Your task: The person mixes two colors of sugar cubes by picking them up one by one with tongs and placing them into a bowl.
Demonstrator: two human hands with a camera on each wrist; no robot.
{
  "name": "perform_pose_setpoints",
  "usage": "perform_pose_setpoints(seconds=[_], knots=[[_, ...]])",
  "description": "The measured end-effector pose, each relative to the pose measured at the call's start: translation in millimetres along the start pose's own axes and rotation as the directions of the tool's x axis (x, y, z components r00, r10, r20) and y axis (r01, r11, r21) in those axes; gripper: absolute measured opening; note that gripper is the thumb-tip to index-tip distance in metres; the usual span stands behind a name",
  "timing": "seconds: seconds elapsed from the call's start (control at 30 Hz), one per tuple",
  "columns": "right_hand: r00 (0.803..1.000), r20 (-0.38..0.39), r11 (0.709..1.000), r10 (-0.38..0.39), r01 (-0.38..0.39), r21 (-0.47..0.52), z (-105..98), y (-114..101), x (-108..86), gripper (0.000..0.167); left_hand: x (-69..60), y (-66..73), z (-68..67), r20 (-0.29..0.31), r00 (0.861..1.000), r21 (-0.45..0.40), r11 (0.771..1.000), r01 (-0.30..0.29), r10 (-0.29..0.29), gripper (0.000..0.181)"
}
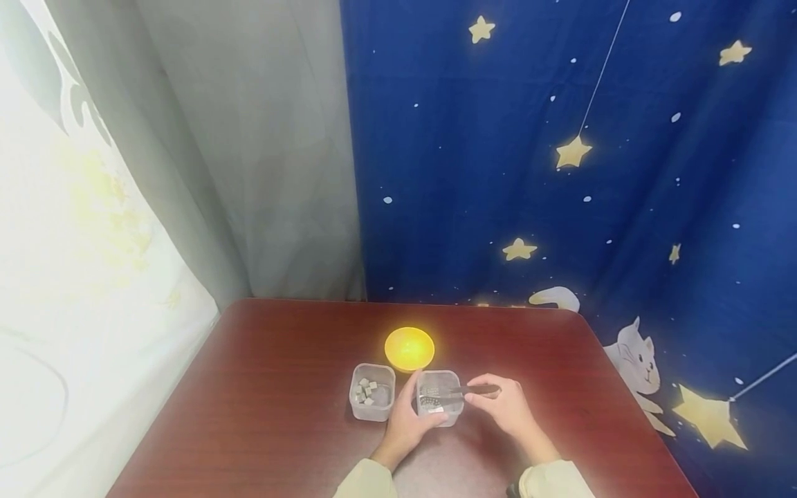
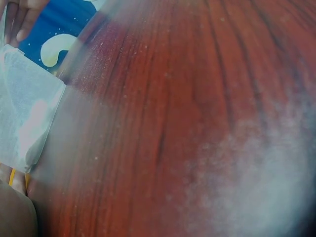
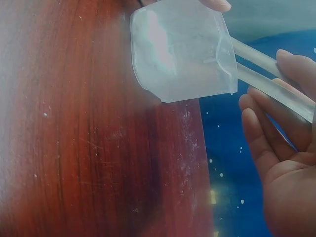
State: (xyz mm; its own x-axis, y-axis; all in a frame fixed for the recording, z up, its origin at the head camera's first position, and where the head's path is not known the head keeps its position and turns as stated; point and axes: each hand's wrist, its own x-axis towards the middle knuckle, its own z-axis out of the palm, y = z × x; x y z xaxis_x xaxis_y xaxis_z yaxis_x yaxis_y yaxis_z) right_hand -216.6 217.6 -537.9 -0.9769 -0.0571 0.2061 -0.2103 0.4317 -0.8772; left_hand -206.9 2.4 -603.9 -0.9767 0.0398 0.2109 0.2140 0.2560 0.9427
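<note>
My left hand (image 1: 405,418) grips a clear plastic tub (image 1: 450,419) by its left side, thumb along the front wall. Inside it lie small grey, dotted-looking pieces (image 1: 429,398), too small to make out. My right hand (image 1: 509,407) pinches a pair of tweezers (image 1: 486,390), whose two arms (image 3: 269,88) reach over the tub's rim in the right wrist view; the tips are hard to see. Left of that stands a second clear tub (image 1: 372,416) with several pale small cubes (image 1: 366,391). In the left wrist view only part of the left hand (image 2: 17,210) shows.
A yellow bowl (image 1: 409,349) stands just behind the two tubs. All stand on a dark red wooden table (image 1: 280,394). A grey curtain (image 1: 261,173) and a blue star-patterned curtain (image 1: 461,173) hang behind the table's far edge.
</note>
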Motion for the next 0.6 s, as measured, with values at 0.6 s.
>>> perform_pose_setpoints(seconds=[0.6], knots=[[0.998, 0.046, 0.996, -0.038, 0.041, -0.077, -0.1, -8.6, -1.1, 0.017, -0.2, 0.7, -1.0, 0.003, 1.000, -0.012, 1.000, 0.000, 0.000, 0.101]])
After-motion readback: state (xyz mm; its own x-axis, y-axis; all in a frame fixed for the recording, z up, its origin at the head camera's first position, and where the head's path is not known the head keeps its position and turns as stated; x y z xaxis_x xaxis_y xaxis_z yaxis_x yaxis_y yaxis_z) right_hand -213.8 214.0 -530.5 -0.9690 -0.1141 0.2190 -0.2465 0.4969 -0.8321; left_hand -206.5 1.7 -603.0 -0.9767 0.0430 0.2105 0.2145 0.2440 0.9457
